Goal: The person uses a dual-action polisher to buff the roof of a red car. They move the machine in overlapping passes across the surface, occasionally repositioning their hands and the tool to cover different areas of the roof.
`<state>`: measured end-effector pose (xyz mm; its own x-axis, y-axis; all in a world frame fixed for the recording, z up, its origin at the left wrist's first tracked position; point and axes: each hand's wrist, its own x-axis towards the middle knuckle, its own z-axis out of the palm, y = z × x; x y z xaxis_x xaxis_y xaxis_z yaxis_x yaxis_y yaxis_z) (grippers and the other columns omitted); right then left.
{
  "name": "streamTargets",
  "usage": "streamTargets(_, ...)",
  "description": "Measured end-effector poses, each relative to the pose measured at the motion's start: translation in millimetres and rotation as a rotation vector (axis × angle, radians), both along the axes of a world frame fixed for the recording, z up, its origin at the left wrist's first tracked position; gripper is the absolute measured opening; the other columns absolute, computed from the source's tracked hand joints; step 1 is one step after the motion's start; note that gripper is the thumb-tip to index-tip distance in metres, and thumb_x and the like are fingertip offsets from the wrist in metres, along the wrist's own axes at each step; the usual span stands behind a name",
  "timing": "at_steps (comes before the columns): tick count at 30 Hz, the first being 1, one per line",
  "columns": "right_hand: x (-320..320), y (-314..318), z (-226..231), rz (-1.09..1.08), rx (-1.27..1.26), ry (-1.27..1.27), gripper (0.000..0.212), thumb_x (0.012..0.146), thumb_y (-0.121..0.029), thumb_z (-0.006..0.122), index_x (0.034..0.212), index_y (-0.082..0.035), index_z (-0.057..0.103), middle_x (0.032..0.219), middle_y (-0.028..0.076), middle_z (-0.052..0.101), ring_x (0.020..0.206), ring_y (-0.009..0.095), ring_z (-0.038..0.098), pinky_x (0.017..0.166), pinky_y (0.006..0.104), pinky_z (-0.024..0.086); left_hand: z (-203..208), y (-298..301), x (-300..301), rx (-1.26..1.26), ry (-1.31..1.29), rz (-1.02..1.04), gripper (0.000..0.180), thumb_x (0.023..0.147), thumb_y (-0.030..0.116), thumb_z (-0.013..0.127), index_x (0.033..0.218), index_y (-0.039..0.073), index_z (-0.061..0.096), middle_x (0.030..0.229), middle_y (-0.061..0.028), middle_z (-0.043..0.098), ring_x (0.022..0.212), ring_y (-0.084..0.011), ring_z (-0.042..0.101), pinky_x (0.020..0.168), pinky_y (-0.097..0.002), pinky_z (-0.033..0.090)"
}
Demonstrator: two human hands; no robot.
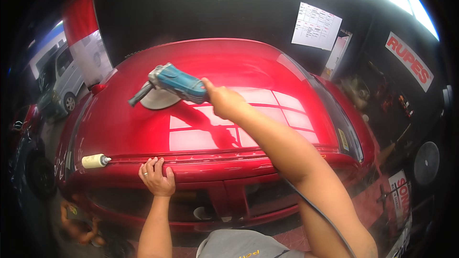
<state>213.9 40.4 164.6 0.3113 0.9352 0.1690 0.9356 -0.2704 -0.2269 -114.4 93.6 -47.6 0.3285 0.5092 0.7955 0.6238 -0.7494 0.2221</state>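
Observation:
My right hand (225, 101) is closed round the rear of a teal electric polisher (179, 81). Its round pale pad (160, 100) lies against, or very close to, the glossy red car roof (224, 62); a side handle sticks out at the front left with no hand on it. With fingers extended, my left hand (158, 177) rests on the near edge of the roof and holds nothing. Just left of it, a cream squeeze bottle (94, 161) with a grey nozzle lies on its side along the roof's edge.
A dark power cord (315, 205) runs down along my right forearm. On the left stand a silver van (69, 74) and a dark car (36, 167). Another person (79, 227), partly visible, is low at the lower left. Papers (316, 26) hang on the black back wall.

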Motion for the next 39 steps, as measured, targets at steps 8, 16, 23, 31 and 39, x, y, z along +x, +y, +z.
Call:
streamTargets(8, 121, -147, -11, -0.340, -0.026, 0.054, 0.092, 0.094, 0.000, 0.068, 0.176, -0.014, 0.029, 0.113, 0.034, 0.078, 0.107, 0.048, 0.079, 0.091, 0.0584, 0.062, 0, 0, -4, 0.012, 0.022, 0.024, 0.039, 0.095, 0.037, 0.066, 0.119, 0.008, 0.076, 0.124, -0.0150, 0.071, 0.126, -0.0393, 0.064, 0.118, -0.0578, 0.039)
streamTargets(16, 185, -271, -24, -0.686, -0.040, 0.137, 0.108, 0.086, -0.002, 0.077, 0.179, -0.012, 0.023, 0.126, 0.036, 0.076, 0.120, 0.050, 0.076, 0.104, 0.0518, 0.060, 4, -3, 0, 0.020, 0.026, 0.034, 0.037, 0.096, 0.036, 0.066, 0.118, 0.008, 0.075, 0.123, -0.0142, 0.071, 0.125, -0.0384, 0.064, 0.117, -0.0568, 0.040)
streamTargets(23, 175, -290, -27, -0.713, -0.065, 0.113, 0.109, 0.086, -0.002, 0.077, 0.180, -0.012, 0.021, 0.125, 0.035, 0.076, 0.123, 0.050, 0.074, 0.107, 0.0524, 0.058, -3, 1, -4, -0.019, 0.039, 0.037, 0.039, 0.094, 0.038, 0.068, 0.121, 0.010, 0.076, 0.126, -0.0133, 0.070, 0.128, -0.0373, 0.062, 0.119, -0.0578, 0.038)
streamTargets(31, 132, -274, -18, -0.572, -0.060, 0.072, 0.109, 0.087, 0.001, 0.076, 0.179, -0.022, 0.022, 0.126, 0.035, 0.076, 0.123, 0.051, 0.074, 0.104, 0.0568, 0.059, -3, 0, -3, 0.004, 0.034, 0.033, 0.040, 0.095, 0.039, 0.068, 0.120, 0.010, 0.076, 0.125, -0.0128, 0.070, 0.127, -0.0373, 0.063, 0.119, -0.0578, 0.039)
streamTargets(39, 111, -231, -8, -0.470, -0.078, 0.105, 0.107, 0.088, 0.002, 0.075, 0.179, -0.021, 0.024, 0.127, 0.031, 0.077, 0.119, 0.050, 0.075, 0.101, 0.0555, 0.060, -1, 0, -3, 0.011, 0.010, 0.019, 0.040, 0.094, 0.040, 0.069, 0.119, 0.010, 0.077, 0.124, -0.0134, 0.070, 0.126, -0.0380, 0.063, 0.118, -0.0581, 0.040)
